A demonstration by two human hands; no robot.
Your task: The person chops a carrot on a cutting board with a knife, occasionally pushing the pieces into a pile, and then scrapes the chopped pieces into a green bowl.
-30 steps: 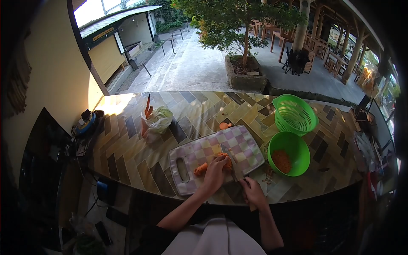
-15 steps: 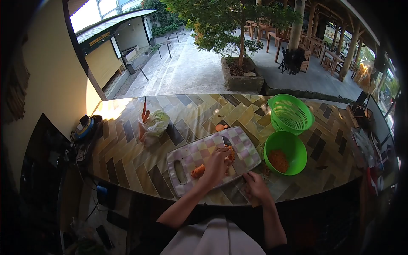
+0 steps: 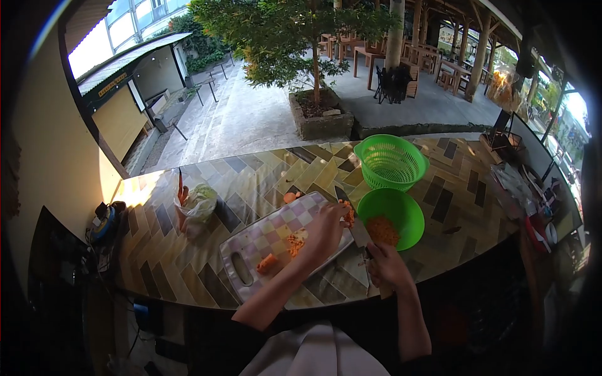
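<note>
My right hand point(image 3: 387, 266) grips a knife point(image 3: 360, 235) by its handle, the broad blade pointing away from me. Bent over the blade, my left hand point(image 3: 326, 232) has its fingers closed against a heap of diced carrot point(image 3: 348, 214). Both hands are over the right end of a checkered cutting board point(image 3: 243, 243), close to the solid green bowl point(image 3: 409, 219). Inside that bowl lies more chopped carrot point(image 3: 382, 230). A carrot chunk point(image 3: 267, 262) and a small pile of carrot bits point(image 3: 293, 245) rest on the board.
Behind the bowl stands a green colander point(image 3: 392, 160). A plastic bag point(image 3: 199, 203) with carrots and a pale green vegetable sits at left. Carrot end pieces point(image 3: 291, 197) lie beyond the board on the patterned tabletop point(image 3: 169, 250). Assorted items line the right edge.
Both hands have shifted right across the board, bringing the knife and diced carrot to the green bowl's rim. The pile left on the board is now uncovered. My view has turned right.
</note>
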